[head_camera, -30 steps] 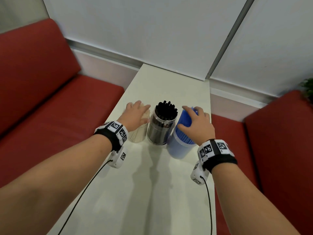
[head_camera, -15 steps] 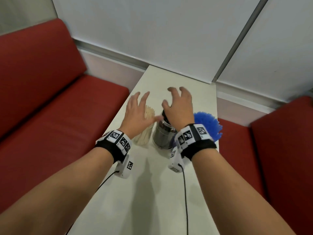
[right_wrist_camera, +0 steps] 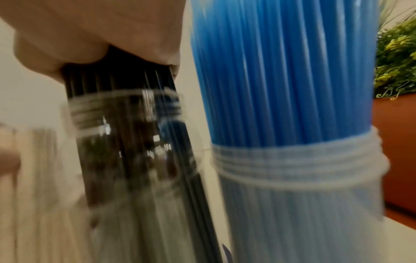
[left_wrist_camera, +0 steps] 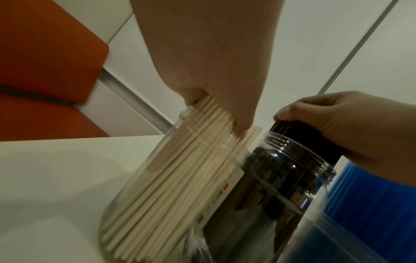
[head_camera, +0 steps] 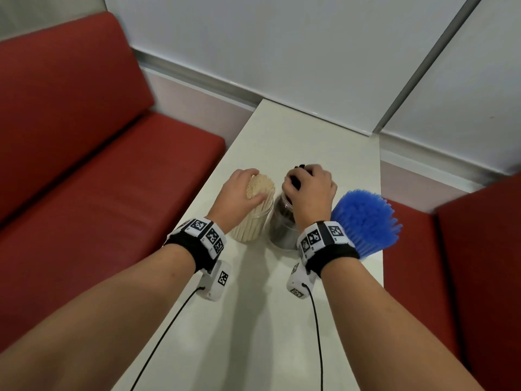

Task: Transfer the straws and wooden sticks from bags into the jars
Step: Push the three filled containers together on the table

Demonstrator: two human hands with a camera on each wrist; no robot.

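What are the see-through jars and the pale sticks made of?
Jars: likely clear plastic, since the thin wall has moulded screw threads at the neck and glossy glints, though glass is possible. Sticks: look like wood, with a pale, matt, unpainted finish.

White table (head_camera: 310, 142) carries three jars (head_camera: 282, 235) (filled).

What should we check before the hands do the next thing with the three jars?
1. Wooden sticks in their jar: ok, left hand holds their tops.
2. Black straws in the middle jar: ok, right hand has its grip on them.
3. Blue straws in their jar: ok, nobody touching.
4. Jars standing straight: cannot tell; the sticks' jar looks tilted in the left wrist view.
5. Blue jar safe from the table edge: not ok, it sits close.
6. Bags emptied: cannot tell, none in view.
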